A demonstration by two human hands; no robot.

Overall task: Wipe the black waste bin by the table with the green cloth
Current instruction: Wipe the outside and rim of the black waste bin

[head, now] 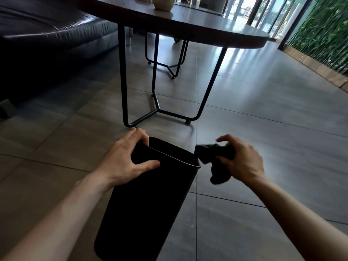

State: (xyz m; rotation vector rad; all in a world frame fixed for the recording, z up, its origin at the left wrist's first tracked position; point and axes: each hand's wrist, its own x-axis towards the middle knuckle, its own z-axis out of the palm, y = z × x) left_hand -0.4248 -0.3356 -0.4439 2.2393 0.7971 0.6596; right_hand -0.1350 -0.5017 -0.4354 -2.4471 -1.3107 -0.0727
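A tall black waste bin (143, 200) stands on the tiled floor in front of me, its open top tilted away. My left hand (128, 159) grips the bin's left rim, fingers inside and thumb on the outer wall. My right hand (239, 159) holds a bunched dark green cloth (212, 157) just right of the bin's rim; the cloth's lower end hangs free, apart from the bin wall.
A dark oval table (188, 25) on thin black metal legs (156, 112) stands just beyond the bin, with a pale pot (162, 2) on it. A dark leather sofa (47, 34) fills the left. A green plant wall (323, 34) runs along the right.
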